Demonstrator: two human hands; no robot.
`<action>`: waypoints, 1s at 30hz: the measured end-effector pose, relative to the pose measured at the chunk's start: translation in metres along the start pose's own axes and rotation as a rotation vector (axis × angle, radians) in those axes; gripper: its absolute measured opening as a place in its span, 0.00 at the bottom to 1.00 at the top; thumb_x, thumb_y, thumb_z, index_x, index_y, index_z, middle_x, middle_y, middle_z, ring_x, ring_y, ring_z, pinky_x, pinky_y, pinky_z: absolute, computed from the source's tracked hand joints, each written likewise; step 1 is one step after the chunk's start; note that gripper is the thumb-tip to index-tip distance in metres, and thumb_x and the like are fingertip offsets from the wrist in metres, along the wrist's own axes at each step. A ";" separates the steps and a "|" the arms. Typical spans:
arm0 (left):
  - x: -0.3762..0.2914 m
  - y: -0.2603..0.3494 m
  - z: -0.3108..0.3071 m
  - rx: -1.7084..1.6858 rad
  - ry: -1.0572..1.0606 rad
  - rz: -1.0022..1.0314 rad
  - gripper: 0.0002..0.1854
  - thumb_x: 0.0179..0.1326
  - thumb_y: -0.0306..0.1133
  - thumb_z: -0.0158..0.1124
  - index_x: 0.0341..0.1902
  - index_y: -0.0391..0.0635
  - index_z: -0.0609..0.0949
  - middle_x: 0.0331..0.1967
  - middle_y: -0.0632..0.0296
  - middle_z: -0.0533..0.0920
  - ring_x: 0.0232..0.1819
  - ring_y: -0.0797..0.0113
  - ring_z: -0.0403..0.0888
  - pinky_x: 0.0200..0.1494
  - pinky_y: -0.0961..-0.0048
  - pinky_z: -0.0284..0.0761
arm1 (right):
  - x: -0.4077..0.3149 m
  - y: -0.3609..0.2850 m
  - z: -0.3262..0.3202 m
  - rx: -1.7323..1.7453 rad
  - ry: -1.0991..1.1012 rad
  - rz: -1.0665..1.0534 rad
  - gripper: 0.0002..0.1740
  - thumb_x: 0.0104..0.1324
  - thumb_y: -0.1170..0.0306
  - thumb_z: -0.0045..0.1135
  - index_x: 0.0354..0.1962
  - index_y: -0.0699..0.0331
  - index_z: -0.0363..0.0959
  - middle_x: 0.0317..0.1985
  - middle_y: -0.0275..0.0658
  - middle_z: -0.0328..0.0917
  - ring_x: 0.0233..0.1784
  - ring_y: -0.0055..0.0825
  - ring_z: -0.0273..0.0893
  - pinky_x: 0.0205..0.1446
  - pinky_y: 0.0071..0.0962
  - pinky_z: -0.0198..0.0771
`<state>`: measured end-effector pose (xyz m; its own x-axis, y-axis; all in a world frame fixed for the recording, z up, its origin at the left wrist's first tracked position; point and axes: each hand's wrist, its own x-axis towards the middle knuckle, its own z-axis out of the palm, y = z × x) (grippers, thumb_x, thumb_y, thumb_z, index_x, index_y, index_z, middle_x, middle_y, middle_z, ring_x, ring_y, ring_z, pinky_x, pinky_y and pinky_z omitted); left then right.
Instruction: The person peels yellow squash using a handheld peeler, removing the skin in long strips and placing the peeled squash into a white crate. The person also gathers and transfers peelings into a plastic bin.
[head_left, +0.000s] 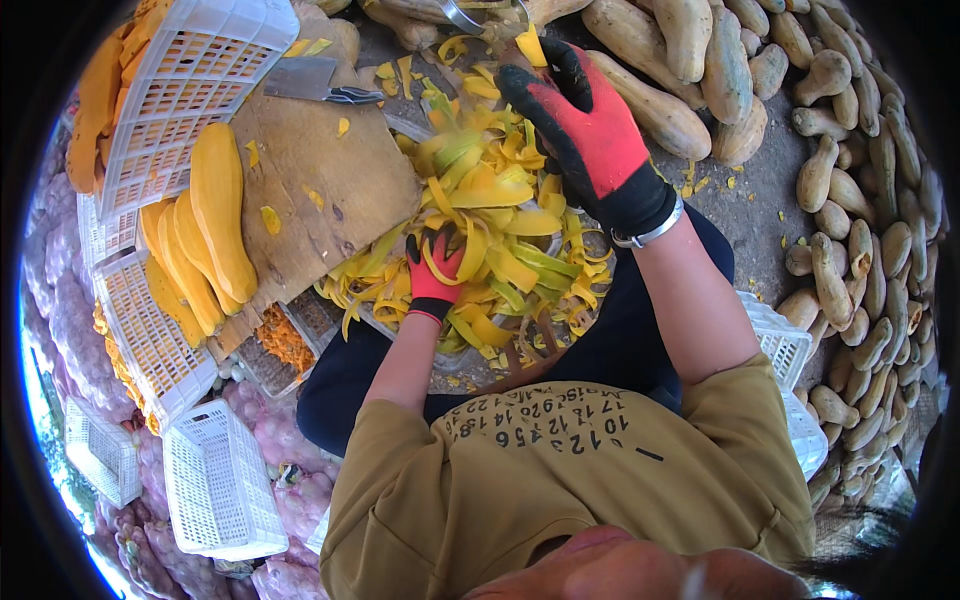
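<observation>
My left hand (436, 264), in a red and black glove, reaches into a heap of yellow and green squash peels (487, 187); peels partly cover its fingers, so its grip is unclear. Above the heap, my right hand (544, 82), gloved alike and with a metal band at the wrist, has bent fingers beside a yellow piece (531, 46) and a blurred brownish thing. Whether it grips either cannot be told. To the left, a cleaver (307, 79) lies at the far end of a wooden board (322, 180). Several peeled squashes (217, 214) rest along the board's left edge.
Unpeeled squashes (724, 67) lie at the upper right and are piled down the right side. White plastic crates (217, 480) stand at the left, one (195, 90) beside orange squash pieces. A tray holds orange shreds (285, 341). Net sacks (67, 262) line the far left.
</observation>
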<state>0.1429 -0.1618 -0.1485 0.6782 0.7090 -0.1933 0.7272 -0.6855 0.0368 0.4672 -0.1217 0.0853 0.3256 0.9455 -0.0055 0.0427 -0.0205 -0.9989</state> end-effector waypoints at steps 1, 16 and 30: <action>0.007 -0.016 0.009 -0.014 0.004 -0.038 0.29 0.47 0.45 0.67 0.57 0.60 0.78 0.67 0.50 0.66 0.70 0.42 0.56 0.68 0.32 0.44 | -0.003 -0.002 -0.001 -0.126 -0.056 -0.036 0.23 0.65 0.64 0.60 0.54 0.65 0.70 0.50 0.46 0.75 0.53 0.34 0.76 0.57 0.28 0.69; 0.007 -0.182 0.113 -0.140 -0.414 -0.796 0.37 0.60 0.57 0.56 0.70 0.50 0.67 0.71 0.48 0.62 0.73 0.45 0.55 0.72 0.46 0.48 | 0.019 -0.018 0.022 0.110 0.065 0.516 0.25 0.69 0.62 0.55 0.58 0.66 0.66 0.32 0.28 0.71 0.26 0.10 0.64 0.28 0.11 0.57; 0.023 0.023 -0.016 -0.390 -0.073 -0.284 0.47 0.49 0.52 0.70 0.73 0.60 0.61 0.71 0.48 0.58 0.73 0.37 0.50 0.70 0.33 0.40 | 0.000 -0.003 0.012 0.174 -0.023 0.136 0.24 0.70 0.58 0.55 0.58 0.62 0.69 0.26 0.22 0.67 0.20 0.06 0.55 0.23 0.11 0.49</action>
<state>0.1768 -0.1584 -0.1362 0.4484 0.8360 -0.3164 0.8773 -0.3438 0.3348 0.4560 -0.1179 0.0879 0.2953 0.9452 -0.1395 -0.1648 -0.0934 -0.9819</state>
